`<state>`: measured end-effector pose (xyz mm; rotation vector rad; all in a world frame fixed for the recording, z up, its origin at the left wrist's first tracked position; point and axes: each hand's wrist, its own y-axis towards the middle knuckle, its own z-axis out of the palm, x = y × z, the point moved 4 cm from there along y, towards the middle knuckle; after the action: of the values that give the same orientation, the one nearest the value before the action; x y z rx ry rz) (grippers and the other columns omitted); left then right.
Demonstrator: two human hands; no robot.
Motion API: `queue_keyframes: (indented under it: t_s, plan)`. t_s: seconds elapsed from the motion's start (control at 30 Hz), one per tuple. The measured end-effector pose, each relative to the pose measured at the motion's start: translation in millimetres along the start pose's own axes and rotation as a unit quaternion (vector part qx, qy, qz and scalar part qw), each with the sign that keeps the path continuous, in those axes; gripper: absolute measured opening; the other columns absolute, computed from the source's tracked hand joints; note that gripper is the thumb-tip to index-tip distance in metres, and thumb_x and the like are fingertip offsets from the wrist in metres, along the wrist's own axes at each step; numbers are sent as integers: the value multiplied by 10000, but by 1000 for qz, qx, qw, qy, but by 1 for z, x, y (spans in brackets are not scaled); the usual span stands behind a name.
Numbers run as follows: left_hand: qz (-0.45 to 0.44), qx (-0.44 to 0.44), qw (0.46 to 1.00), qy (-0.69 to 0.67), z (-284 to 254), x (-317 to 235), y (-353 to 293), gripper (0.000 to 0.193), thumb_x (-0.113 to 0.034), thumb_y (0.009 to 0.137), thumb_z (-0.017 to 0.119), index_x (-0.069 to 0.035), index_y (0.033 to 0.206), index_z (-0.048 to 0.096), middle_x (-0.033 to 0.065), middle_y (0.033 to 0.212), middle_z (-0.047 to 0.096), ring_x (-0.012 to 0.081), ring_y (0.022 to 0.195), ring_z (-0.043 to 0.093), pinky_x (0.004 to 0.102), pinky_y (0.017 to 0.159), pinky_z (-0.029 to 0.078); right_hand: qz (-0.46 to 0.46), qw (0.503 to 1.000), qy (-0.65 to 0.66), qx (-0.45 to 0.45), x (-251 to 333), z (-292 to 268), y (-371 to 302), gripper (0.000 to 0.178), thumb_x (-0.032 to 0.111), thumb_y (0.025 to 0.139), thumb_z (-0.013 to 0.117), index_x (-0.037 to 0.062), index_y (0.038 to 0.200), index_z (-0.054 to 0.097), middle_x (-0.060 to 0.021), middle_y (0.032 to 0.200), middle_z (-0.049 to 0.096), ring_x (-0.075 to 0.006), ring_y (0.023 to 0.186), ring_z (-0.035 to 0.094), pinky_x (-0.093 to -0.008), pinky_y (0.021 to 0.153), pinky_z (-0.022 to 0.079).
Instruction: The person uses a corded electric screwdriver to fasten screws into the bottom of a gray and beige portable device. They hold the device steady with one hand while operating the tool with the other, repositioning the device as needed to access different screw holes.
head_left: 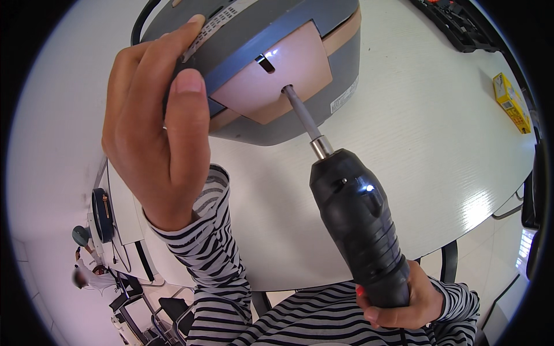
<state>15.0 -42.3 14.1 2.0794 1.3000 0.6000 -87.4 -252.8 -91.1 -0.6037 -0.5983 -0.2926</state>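
A grey rounded appliance (277, 130), perhaps a rice cooker, lies at the top of the view with a pinkish panel (309, 60) facing me. My left hand (158, 109) steadies it, fingers over its upper surface by a white label and thumb against the edge. Low on the right, my right hand (412, 300) grips the rear of a black electric screwdriver (360, 213). Its small light is on. The long grey bit (303, 115) runs up to a hole in the panel, and its tip is hidden inside. Beside that hole is a dark slot (265, 63).
The white table (277, 230) extends beneath the appliance. A yellow box (511, 102) lies near the right edge, and a black tray (456, 23) sits at the far right. Another person (95, 278) is at the lower left, by another table and chairs.
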Motion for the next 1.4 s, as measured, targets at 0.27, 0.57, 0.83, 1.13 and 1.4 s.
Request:
queue_keyframes:
  t_s: [0.27,0.57,0.83,1.13,1.4]
  plan:
    - [-4,1,1000,-15,4,2,-1,348,-196,789,340,-29,963,592,115,916,574,187,816,540,263,710,403,-9,999,-43,8,0,-3,3,290,29,650,626,-21,887,466,-67,619,552,-119,484,542,-221,479,447]
    - [-5,0,1000,-13,3,2,-1,341,-195,790,345,-39,965,592,110,918,575,186,815,539,262,704,404,-3,999,-43,10,1,-2,3,293,31,653,620,-17,894,460,-68,622,550,-117,489,534,-226,491,441]
    - [-8,-4,1000,-9,3,2,-1,341,-207,796,348,-38,955,598,106,901,574,180,796,532,259,685,400,-4,999,-42,17,0,-2,2,283,14,662,604,-17,903,458,-73,630,543,-119,503,535,-230,499,438]
    - [-8,-3,1000,-10,3,1,-1,335,-202,802,349,-39,961,595,103,896,572,178,784,531,252,669,399,18,999,-46,5,-2,-2,0,321,117,670,640,-11,915,477,-42,684,536,-109,603,499,-242,561,392]
    - [-21,-3,1000,-6,4,3,-2,335,-206,804,349,-48,968,594,100,888,571,179,778,535,251,658,403,-11,999,-47,16,2,-1,3,272,9,672,598,-23,904,460,-76,648,548,-120,522,539,-232,513,441]
